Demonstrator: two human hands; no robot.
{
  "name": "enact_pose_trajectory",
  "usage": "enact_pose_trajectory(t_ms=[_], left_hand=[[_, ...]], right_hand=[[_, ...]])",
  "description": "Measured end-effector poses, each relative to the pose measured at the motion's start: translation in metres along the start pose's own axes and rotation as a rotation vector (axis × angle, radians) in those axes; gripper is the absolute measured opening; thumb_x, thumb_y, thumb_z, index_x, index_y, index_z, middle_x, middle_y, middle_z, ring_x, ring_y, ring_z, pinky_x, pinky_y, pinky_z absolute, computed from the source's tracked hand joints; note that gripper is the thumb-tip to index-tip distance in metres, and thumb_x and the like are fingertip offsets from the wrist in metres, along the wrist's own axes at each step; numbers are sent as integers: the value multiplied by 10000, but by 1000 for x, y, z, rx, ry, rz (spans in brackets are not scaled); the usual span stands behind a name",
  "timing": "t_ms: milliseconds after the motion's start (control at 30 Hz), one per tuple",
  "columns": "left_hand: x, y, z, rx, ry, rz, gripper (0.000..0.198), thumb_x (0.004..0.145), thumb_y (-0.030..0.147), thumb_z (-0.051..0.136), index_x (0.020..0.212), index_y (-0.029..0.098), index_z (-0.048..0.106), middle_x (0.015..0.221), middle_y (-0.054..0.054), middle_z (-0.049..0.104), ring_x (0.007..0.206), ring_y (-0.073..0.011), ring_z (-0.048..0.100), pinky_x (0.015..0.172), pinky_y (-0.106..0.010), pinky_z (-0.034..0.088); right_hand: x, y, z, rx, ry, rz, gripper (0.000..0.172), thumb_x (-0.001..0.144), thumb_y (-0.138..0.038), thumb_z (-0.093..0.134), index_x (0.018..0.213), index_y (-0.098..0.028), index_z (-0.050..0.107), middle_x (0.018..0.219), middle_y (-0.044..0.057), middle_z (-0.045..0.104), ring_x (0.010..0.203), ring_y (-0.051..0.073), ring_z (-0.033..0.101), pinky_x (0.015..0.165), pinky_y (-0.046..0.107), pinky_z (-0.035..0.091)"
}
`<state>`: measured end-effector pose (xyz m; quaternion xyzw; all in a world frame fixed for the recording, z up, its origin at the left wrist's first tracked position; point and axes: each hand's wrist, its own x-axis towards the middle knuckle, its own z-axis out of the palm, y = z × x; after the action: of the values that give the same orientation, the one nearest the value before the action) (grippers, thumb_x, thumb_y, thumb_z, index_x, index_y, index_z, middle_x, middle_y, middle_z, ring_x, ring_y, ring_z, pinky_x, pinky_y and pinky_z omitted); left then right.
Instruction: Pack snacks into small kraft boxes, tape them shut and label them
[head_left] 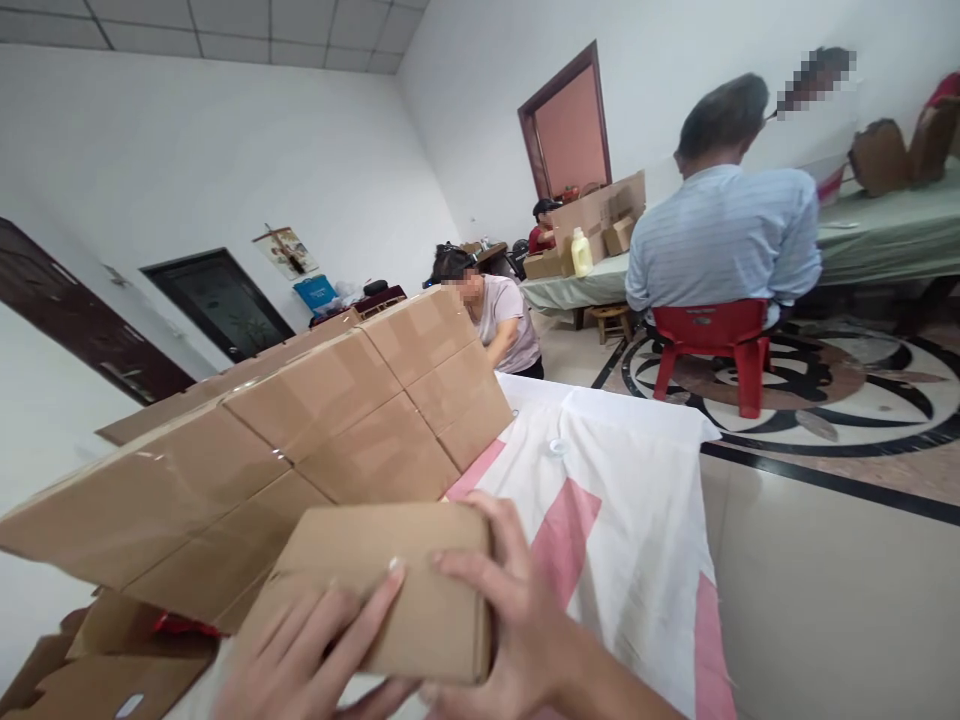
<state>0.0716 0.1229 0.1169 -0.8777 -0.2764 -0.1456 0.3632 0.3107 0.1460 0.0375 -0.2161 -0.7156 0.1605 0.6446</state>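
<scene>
Both my hands grip a small brown cardboard box (375,560) at the bottom centre of the head view. My left hand (300,650) lies along its near face with the fingers pressed on the cardboard. My right hand (510,610) wraps round its right end, thumb on top. The box hovers over a table with a white and pink cloth (622,520), just in front of a stack of taped cardboard boxes (300,430).
Flat and folded cardboard (97,670) lies at the lower left. A person in a light pink shirt (502,320) bends behind the stack. Another person in a striped shirt (720,240) sits on a red chair (712,345) at a green-covered table (885,230).
</scene>
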Motion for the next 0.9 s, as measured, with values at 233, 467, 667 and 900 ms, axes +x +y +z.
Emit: enact_pose_trajectory(t_ms=[233,467,667,900], left_hand=[[206,35,120,-369,-28,206,596,911,574,587,1357,181,552,950,-59,659,889,-217,624,738,-336,485],[342,29,259,-448,-222,165,617,885,429,690,1430,206,507,1188,-84,627,1107,-240,604,894,-352,500],[345,-3,339,-469,-389,9,558,928,406,641,1434,226,487,1274,-94,601,1134,-236,607,905,-401,539],[343,-41,355,-339,-525,-236,444,958,370,600,1365,207,526,1307,-104,595,1110,-238,624,945,-477,550]], right_hand=[[-6,64,-139,-598,316,16,579,684,-347,807,1205,-239,578,1432,161,375,1310,399,435,1052,582,412],[33,214,-216,-933,382,55,495,733,-515,777,1076,-190,628,1395,188,443,1253,401,477,1034,574,423],[27,317,-191,-871,246,199,737,841,-565,648,1420,-150,459,1580,222,277,1461,450,236,1142,639,281],[3,341,-169,-615,-230,471,871,907,-538,581,1626,-312,143,1705,123,-58,1543,456,32,1129,720,236]])
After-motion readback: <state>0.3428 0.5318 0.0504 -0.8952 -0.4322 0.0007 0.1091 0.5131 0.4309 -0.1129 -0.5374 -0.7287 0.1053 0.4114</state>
